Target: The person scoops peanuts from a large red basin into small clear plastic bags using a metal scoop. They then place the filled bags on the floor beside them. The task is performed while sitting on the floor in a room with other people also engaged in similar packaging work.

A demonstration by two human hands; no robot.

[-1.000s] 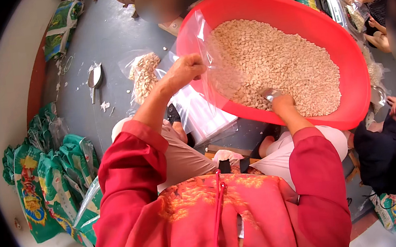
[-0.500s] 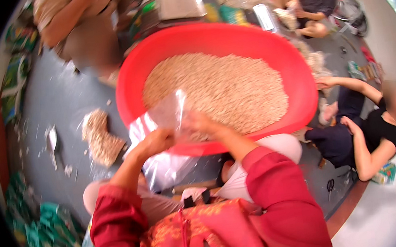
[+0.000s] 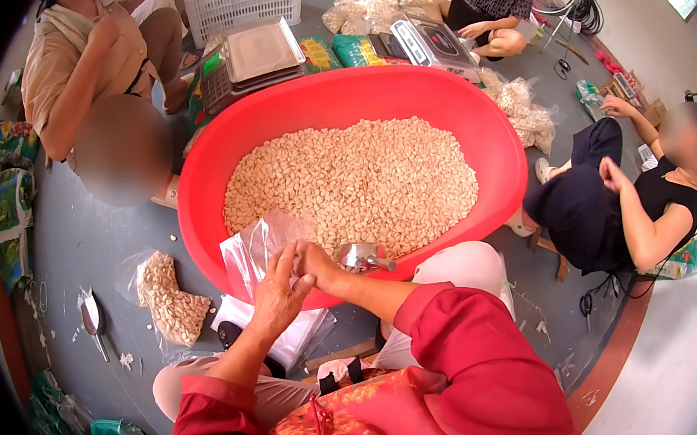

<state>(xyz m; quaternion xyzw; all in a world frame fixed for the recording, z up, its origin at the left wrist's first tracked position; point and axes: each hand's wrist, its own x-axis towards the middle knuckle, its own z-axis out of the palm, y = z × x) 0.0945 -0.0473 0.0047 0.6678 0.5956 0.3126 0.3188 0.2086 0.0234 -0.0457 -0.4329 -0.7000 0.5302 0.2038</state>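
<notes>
Left hand (image 3: 276, 299): fingers fairly straight, thumb standing apart, right up against the clear bag (image 3: 248, 253); can't tell if they pinch the film. Right hand (image 3: 317, 266): fingers bent, close beside the left ones, tips hidden; grip and opening can't be told. The bag looks flat, no fill seen, and spreads up and left from the hands over the near-left rim of the red tub (image 3: 495, 145).

For working the film well, I'd judge: roll the two layers apart at the edge with light fingertips, keep one layer per hand, don't crease or tear it. Thin film likely clings, so a gentle rub beats a hard pull.

Edges: the tub's near rim runs just under the hands, could snag the film or bump the wrists. The metal scoop (image 3: 361, 255) sits just right of the right hand, by the near rim, handle pointing right; easy to knock. Pale kernels (image 3: 361, 177) lie well below the rim, so there's lifting room above them. Right knee (image 3: 467, 264) crowds the near side; filled bag (image 3: 170, 298) lies on the floor (image 3: 81, 248) at left, apart from the tub.
</notes>
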